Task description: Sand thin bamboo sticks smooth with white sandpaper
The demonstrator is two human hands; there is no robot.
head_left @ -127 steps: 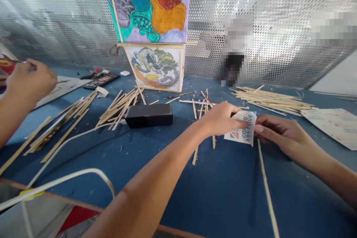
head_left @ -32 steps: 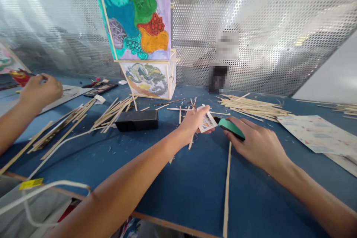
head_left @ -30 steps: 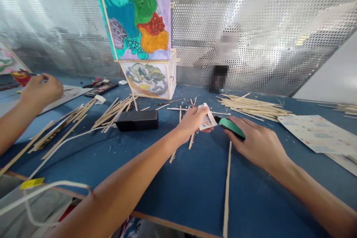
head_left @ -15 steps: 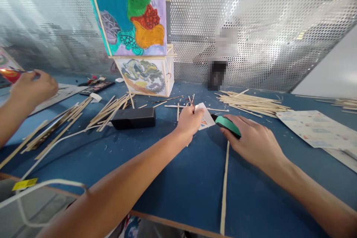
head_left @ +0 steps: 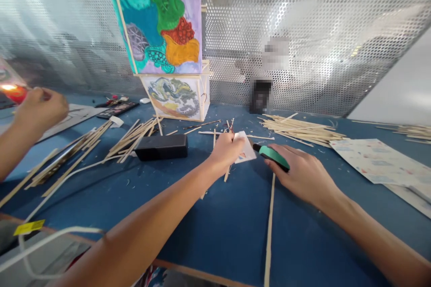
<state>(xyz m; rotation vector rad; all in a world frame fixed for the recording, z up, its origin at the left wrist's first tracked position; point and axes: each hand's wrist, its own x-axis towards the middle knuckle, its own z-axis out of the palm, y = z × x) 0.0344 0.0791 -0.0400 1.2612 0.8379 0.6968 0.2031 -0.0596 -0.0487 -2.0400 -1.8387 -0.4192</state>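
Near the middle of the blue table, my left hand (head_left: 226, 150) pinches a small white paper (head_left: 248, 152) with a printed patch. Thin wooden sticks (head_left: 227, 174) lie under and behind that hand. To the right, my right hand (head_left: 298, 168) is wrapped round a green and black cutter (head_left: 274, 157). The cutter's dark tip points left, close to the paper's right edge; whether they touch cannot be told. One long wooden stick (head_left: 270, 228) runs from below the cutter to the table's front edge.
A black box (head_left: 162, 147) lies left of my left forearm, with stick bundles beyond. Behind stands a frame with a painted panel (head_left: 161, 31). Another stick pile (head_left: 299, 129) and printed sheets (head_left: 380, 159) lie right. Another person's hand (head_left: 42, 110) is at far left.
The view has tilted up slightly, so things appear lower. The paper has turned a little in my left hand. My right hand still holds the cutter beside it.
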